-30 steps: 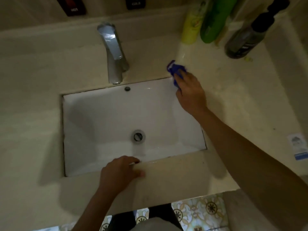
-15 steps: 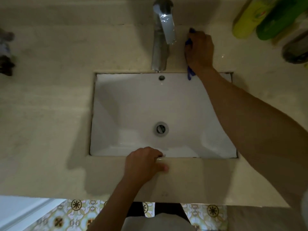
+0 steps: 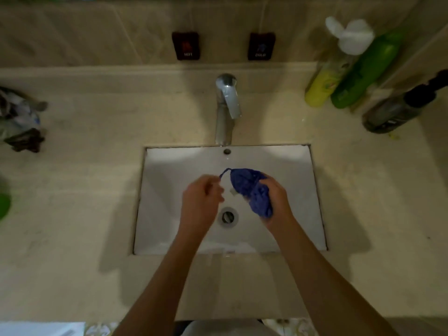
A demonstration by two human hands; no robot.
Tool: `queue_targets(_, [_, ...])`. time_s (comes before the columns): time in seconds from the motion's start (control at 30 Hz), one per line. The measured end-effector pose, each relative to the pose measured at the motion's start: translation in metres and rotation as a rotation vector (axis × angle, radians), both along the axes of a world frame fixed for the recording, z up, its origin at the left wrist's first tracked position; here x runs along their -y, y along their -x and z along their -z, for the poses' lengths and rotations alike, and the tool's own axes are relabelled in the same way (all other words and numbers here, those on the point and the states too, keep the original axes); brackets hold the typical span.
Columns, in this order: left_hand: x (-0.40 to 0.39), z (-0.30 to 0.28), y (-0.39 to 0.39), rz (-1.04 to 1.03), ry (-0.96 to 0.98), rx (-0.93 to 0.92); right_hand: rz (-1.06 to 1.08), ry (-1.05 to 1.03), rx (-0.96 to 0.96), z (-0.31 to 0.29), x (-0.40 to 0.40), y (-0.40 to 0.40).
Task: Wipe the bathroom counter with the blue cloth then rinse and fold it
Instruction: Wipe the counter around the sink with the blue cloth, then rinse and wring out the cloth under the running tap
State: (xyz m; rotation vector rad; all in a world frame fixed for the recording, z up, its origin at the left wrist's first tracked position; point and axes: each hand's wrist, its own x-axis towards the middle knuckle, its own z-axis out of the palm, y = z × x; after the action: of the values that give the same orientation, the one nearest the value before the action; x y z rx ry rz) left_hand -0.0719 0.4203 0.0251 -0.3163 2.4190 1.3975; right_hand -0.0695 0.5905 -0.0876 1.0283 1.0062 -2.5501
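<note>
The blue cloth (image 3: 251, 190) is bunched up over the white sink basin (image 3: 169, 185), just above the drain (image 3: 228, 216). My right hand (image 3: 276, 202) grips the bulk of it from the right. My left hand (image 3: 201, 202) pinches a thin blue corner or loop of the cloth that stretches out to the left. Both hands hover inside the basin, below the chrome faucet (image 3: 226, 110). No water is visible running from the faucet. The beige counter (image 3: 84, 190) surrounds the sink.
A yellow bottle (image 3: 320, 88), a green bottle (image 3: 361, 76) and a dark pump bottle (image 3: 397, 110) stand at the back right. A crumpled dark bundle (image 3: 20, 124) lies at the far left. Two wall switches (image 3: 186, 46) sit above the faucet.
My right hand left the counter beside the faucet and brought the cloth over the basin. My left hand lifted off the front rim and took hold of the cloth's corner.
</note>
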Motion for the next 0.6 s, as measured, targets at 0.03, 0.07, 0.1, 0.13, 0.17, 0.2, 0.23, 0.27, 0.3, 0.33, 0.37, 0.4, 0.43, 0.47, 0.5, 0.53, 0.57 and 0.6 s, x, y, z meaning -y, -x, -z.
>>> queue_targets(0.03, [-0.007,-0.02,0.019,-0.042,-0.13,-0.007,0.003,0.086,0.02,0.006,0.002,-0.003])
queue_targets(0.07, [-0.014,-0.037,0.037,-0.056,-0.267,0.013,0.031,0.097,0.046,0.008,0.007,-0.004])
queue_targets(0.1, [-0.022,-0.051,0.055,-0.053,-0.385,0.038,0.059,0.107,0.038,0.01,0.012,-0.004])
queue_targets(0.13, [-0.029,-0.06,0.071,-0.033,-0.446,0.065,0.043,0.082,0.043,0.016,0.016,-0.003])
queue_targets(0.17, [-0.035,-0.067,0.085,-0.012,-0.46,0.095,0.017,0.076,0.023,0.025,0.02,-0.001])
queue_targets(0.2, [-0.04,-0.072,0.095,-0.005,-0.461,0.121,-0.012,0.05,0.013,0.029,0.025,0.001])
queue_targets(0.23, [-0.043,-0.075,0.103,-0.016,-0.47,0.147,-0.027,0.037,0.031,0.03,0.03,0.004])
queue_targets(0.27, [-0.045,-0.079,0.108,-0.045,-0.499,0.18,-0.041,0.046,0.034,0.018,0.036,0.007])
queue_targets(0.3, [-0.047,-0.082,0.111,-0.061,-0.525,0.2,-0.011,0.064,0.042,0.01,0.041,0.007])
queue_targets(0.33, [-0.047,-0.086,0.112,-0.048,-0.528,0.218,0.014,0.062,0.06,0.01,0.043,0.008])
queue_targets(0.37, [-0.047,-0.089,0.114,-0.026,-0.524,0.232,0.041,0.081,0.077,0.011,0.046,0.011])
queue_targets(0.4, [-0.046,-0.092,0.116,-0.007,-0.532,0.228,0.057,0.096,0.103,0.008,0.05,0.012])
queue_targets(0.43, [-0.045,-0.097,0.118,-0.025,-0.591,0.239,0.089,0.109,0.128,0.009,0.052,0.015])
queue_targets(0.47, [-0.044,-0.104,0.12,-0.069,-0.667,0.26,0.117,0.114,0.163,0.008,0.055,0.018])
queue_targets(0.5, [-0.044,-0.109,0.124,-0.09,-0.726,0.275,0.097,0.114,0.174,0.009,0.057,0.021])
queue_targets(0.53, [-0.044,-0.111,0.129,-0.093,-0.746,0.285,0.08,0.128,0.174,0.007,0.061,0.025])
queue_targets(0.57, [-0.042,-0.113,0.132,-0.079,-0.726,0.282,0.072,0.147,0.157,0.006,0.063,0.028])
queue_targets(0.6, [-0.037,-0.112,0.133,-0.05,-0.683,0.265,0.054,0.156,0.17,0.009,0.065,0.029])
